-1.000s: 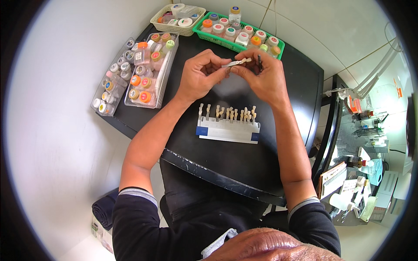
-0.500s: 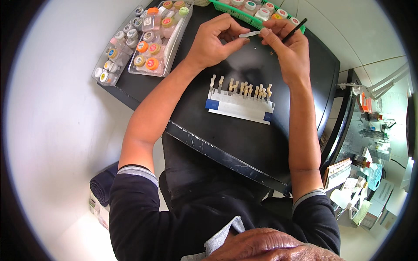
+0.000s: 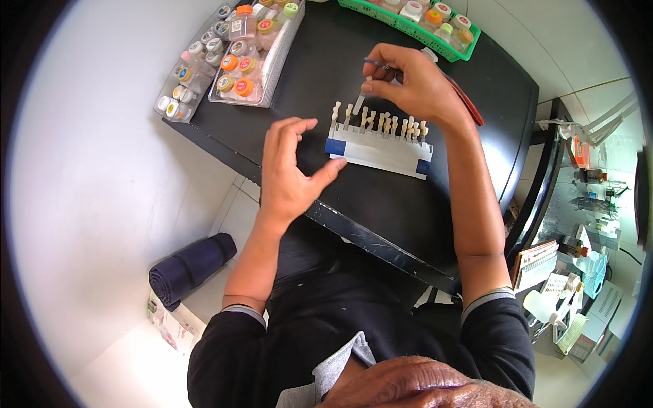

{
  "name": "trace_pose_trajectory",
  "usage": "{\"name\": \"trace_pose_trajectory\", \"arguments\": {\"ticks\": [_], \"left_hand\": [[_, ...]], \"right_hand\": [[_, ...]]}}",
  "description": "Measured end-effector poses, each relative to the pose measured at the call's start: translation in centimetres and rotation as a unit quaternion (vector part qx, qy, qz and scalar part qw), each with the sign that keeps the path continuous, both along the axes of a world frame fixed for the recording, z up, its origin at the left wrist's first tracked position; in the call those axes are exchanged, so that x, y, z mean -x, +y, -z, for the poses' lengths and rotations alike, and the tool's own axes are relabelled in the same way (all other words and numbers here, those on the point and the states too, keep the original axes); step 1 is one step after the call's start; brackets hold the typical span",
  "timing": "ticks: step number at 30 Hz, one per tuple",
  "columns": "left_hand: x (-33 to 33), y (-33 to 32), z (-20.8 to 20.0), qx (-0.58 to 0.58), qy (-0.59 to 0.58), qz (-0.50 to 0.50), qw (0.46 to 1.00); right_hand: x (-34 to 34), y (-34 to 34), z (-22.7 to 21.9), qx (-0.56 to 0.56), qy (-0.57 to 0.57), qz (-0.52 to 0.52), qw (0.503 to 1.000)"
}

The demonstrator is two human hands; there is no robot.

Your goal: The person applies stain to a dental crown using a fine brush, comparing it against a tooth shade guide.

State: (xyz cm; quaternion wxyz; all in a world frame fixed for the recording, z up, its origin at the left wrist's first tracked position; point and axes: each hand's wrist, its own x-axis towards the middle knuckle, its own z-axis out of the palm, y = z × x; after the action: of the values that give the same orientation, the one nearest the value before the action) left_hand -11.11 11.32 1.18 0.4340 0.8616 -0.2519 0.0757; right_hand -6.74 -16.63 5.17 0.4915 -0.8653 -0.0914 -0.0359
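Note:
A small pale shade tab [image 3: 359, 104] is pinched between the thumb and fingers of my right hand [image 3: 411, 85], just above the shade guide. That hand also keeps a slim tool with a reddish handle [image 3: 468, 105], probably a brush, lying across its back. On the black table sits the shade guide [image 3: 377, 158], a white holder with blue ends. Several tooth-coloured tabs [image 3: 386, 125] stand along its far edge. My left hand [image 3: 292, 173] is open by the guide's left end, fingers apart, its thumb tip close to the blue corner.
Clear plastic trays of capped jars [image 3: 238, 64] stand at the table's far left. A green basket [image 3: 435, 42] with more jars lies at the far right. The table's worn front edge [image 3: 367, 238] runs before me. To the right, a side bench [image 3: 544, 265] is cluttered.
My left hand has let go of the tab and moved back toward me, opening beside the guide. My right hand has carried the tab left and nearer, over the guide.

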Motion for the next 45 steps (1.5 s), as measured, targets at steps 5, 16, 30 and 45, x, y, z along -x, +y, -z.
{"name": "trace_pose_trajectory", "arguments": {"ticks": [5, 16, 30, 45], "left_hand": [[0.8, -1.0, 2.2, -0.039, -0.051, -0.01, 0.998], [0.8, -1.7, 2.0, -0.108, -0.03, -0.026, 0.993], [0.8, -1.8, 1.7, -0.13, -0.042, -0.012, 0.991], [1.0, -1.9, 1.5, -0.131, -0.031, -0.018, 0.991]], "right_hand": [[0.0, 0.7, 0.3, 0.022, 0.049, -0.03, 0.998], [-0.2, 1.2, 1.2, 0.059, 0.061, -0.047, 0.995], [-0.6, 1.3, 1.7, 0.12, 0.033, -0.045, 0.991], [-0.3, 1.4, 1.4, 0.148, 0.014, -0.016, 0.989]]}}
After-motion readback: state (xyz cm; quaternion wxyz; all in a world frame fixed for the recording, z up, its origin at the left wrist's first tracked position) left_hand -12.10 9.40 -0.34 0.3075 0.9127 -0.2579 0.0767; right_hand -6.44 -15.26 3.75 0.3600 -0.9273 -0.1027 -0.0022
